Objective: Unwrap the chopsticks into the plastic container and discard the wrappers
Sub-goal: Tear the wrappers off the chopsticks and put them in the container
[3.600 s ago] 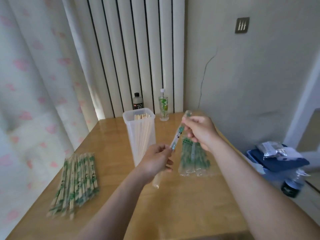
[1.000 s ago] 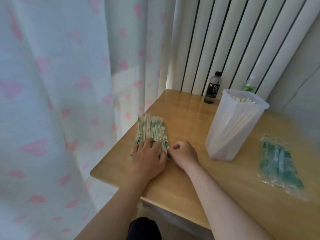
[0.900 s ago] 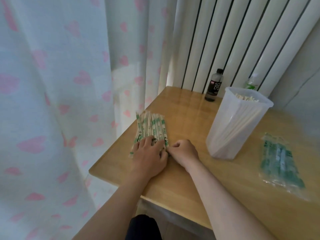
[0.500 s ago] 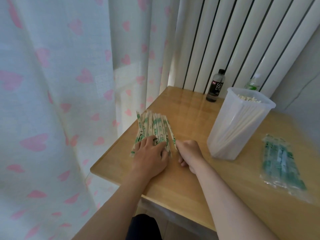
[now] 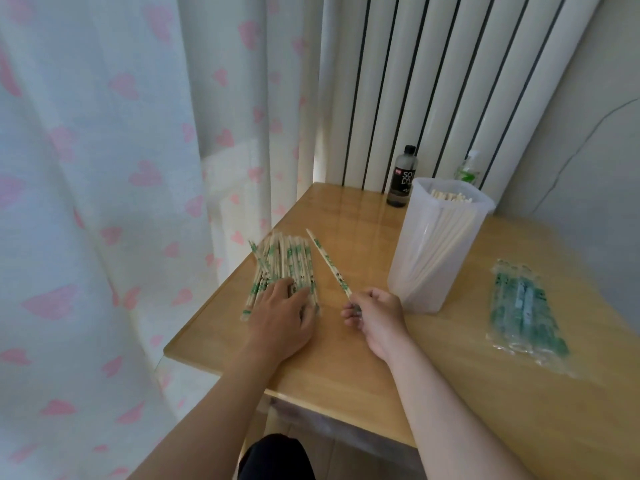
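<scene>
Wrapped chopsticks (image 5: 280, 261) in green-printed sleeves are recorded as a flat pile at the left edge of the light wooden table (image 5: 363, 368). Its near end is pressed by the left hand (image 5: 282, 317), fingers extended. One wrapped pair (image 5: 329, 263) is pinched at its near end by the curled right hand (image 5: 375, 315), apart from the pile. A tall translucent plastic container (image 5: 436, 251) holding bare chopsticks (image 5: 450, 197) stands just right of that hand. Empty green wrappers (image 5: 523, 306) are heaped further right.

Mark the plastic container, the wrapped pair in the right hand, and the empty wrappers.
plastic container (image 5: 412, 285): head view, lower side wall.
wrapped pair (image 5: 329, 263): head view, mid-length of the sleeve.
empty wrappers (image 5: 523, 306): head view, middle of the pile.
</scene>
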